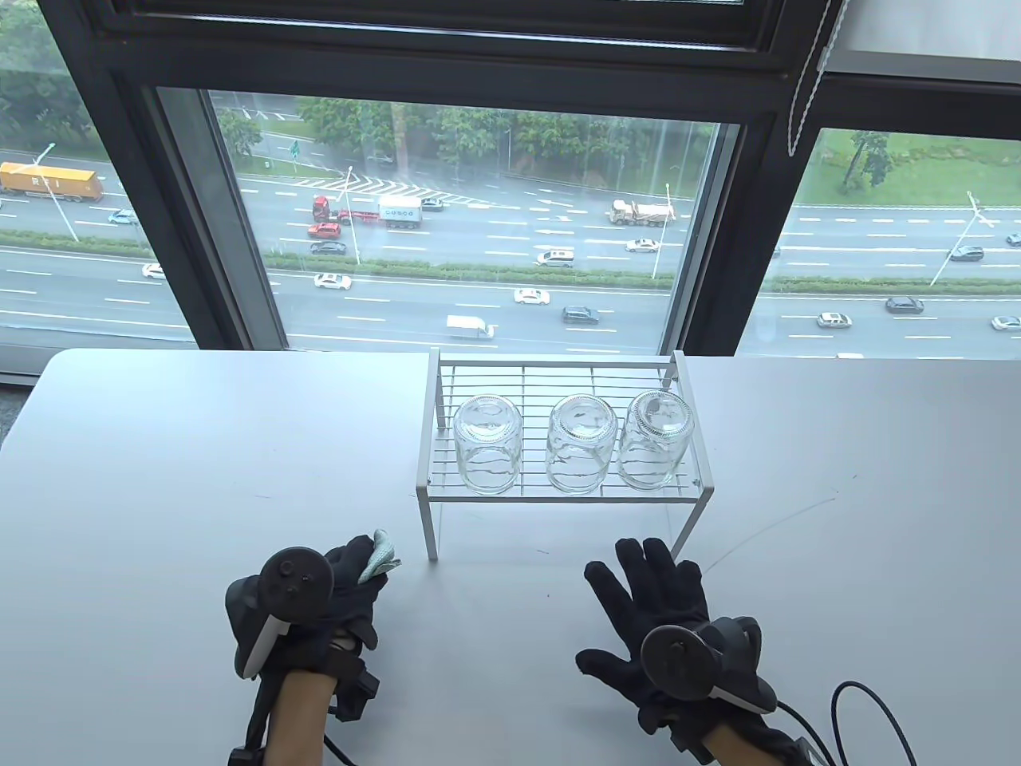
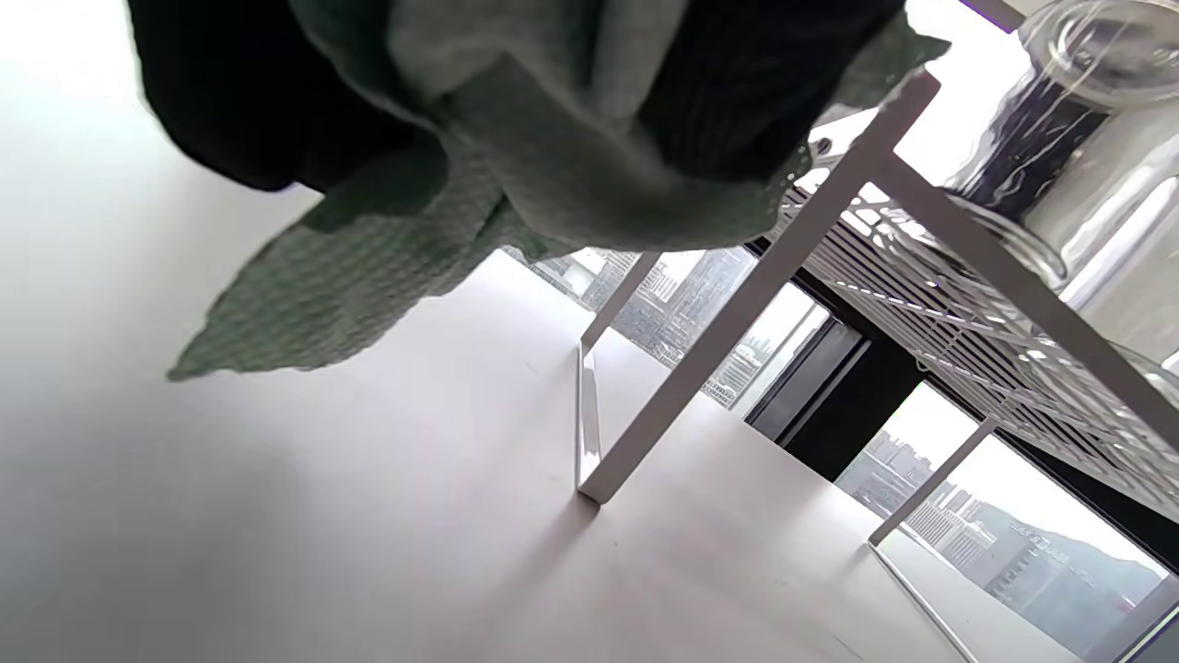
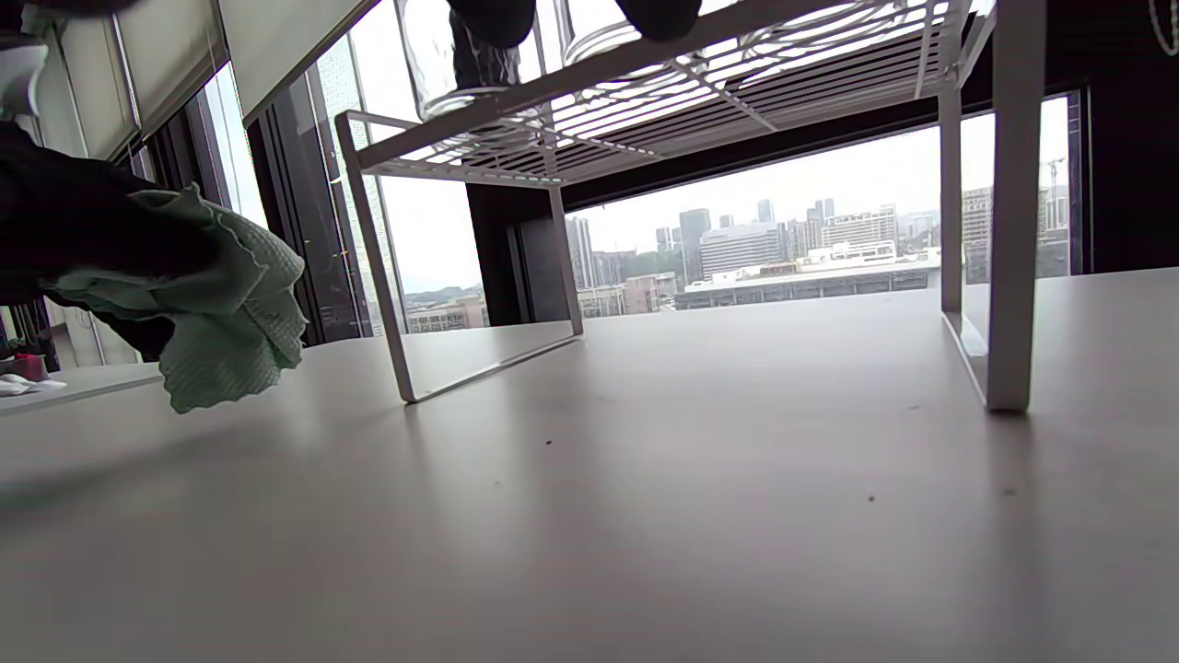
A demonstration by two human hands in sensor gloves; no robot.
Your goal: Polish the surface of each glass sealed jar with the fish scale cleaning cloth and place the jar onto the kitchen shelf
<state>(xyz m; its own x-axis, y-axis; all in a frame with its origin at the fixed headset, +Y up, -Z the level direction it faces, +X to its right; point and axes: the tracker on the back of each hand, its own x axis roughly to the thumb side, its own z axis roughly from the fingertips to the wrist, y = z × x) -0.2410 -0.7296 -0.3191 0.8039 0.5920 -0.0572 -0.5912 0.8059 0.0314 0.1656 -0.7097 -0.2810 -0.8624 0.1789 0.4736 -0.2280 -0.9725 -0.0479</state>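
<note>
Table view shows 3 glass jars standing in a row on the wire top of the white kitchen shelf (image 1: pixel 686 479), which sits on the grey table (image 1: pixel 159 479) near the window (image 1: pixel 478 239): the left jar (image 1: pixel 486 447), the middle jar (image 1: pixel 581 445) and the right jar (image 1: pixel 656 440), close together but apart. Each appears to stand mouth down, though this is hard to tell through the clear glass. Near the shelf's front left leg, the left hand (image 1: pixel 335 594) has its fingers curled round the bunched pale green cleaning cloth (image 1: pixel 379 557), of which only a corner pokes out; the left wrist view shows a loose flap hanging above the table. Well apart from it, the right hand (image 1: pixel 658 614) lies in front of the shelf with fingers spread straight, holding nothing.
</note>
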